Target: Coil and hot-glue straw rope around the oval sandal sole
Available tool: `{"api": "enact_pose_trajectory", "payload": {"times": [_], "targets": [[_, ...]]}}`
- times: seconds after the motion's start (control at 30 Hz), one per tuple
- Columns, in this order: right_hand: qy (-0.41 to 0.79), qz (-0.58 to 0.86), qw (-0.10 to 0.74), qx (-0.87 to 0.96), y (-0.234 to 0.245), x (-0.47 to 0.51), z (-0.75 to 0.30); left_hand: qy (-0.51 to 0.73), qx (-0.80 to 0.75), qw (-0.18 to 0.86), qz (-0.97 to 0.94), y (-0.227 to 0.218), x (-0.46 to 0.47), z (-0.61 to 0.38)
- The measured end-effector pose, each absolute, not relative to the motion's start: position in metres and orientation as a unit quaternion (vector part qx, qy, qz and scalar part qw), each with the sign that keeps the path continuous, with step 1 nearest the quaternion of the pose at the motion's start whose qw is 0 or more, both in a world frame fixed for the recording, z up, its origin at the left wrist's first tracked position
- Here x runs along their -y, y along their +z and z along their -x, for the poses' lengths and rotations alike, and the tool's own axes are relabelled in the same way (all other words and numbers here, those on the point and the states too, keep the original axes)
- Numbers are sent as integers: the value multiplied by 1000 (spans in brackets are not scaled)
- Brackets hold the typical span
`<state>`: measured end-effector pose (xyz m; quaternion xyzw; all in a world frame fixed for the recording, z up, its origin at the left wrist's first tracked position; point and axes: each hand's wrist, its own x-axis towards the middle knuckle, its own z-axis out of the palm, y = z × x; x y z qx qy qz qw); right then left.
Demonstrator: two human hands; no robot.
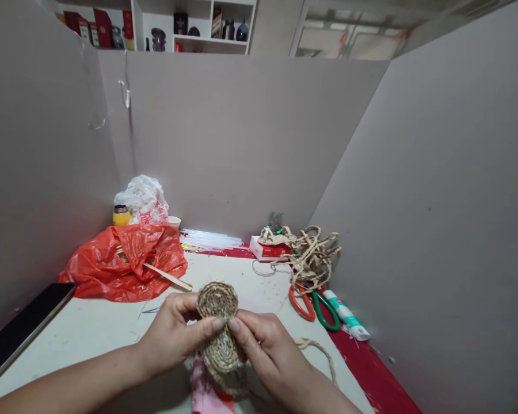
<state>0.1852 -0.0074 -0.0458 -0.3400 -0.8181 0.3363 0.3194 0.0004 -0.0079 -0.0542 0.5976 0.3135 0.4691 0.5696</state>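
My left hand and my right hand meet at the table's front and pinch two round coils of woven straw braid between them. The upper coil stands upright above my thumbs, its spiral facing me. The lower coil sits between my palms. Both thumbs press together at the seam where the coils join. A loose braided tail trails off to the right from under my right hand. Something pink lies beneath my hands.
A red plastic bag with a wooden stick lies at left. A dark phone rests at the left edge. Tangled straw braid, a red box, orange-and-green scissors and a glue tube sit at right. Grey partition walls enclose the table.
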Motion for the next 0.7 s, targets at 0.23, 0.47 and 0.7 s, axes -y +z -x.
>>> {"api": "enact_pose_trajectory", "payload": {"times": [0.23, 0.47, 0.7], "targets": [[401, 342, 331, 783, -39, -4, -200, 481, -321, 595, -558, -48, 4, -3], [286, 340, 369, 816, -33, 2, -201, 491, -334, 597, -539, -44, 6, 0], [219, 346, 343, 846, -38, 8, -195, 493, -330, 587, -551, -43, 7, -1]]}}
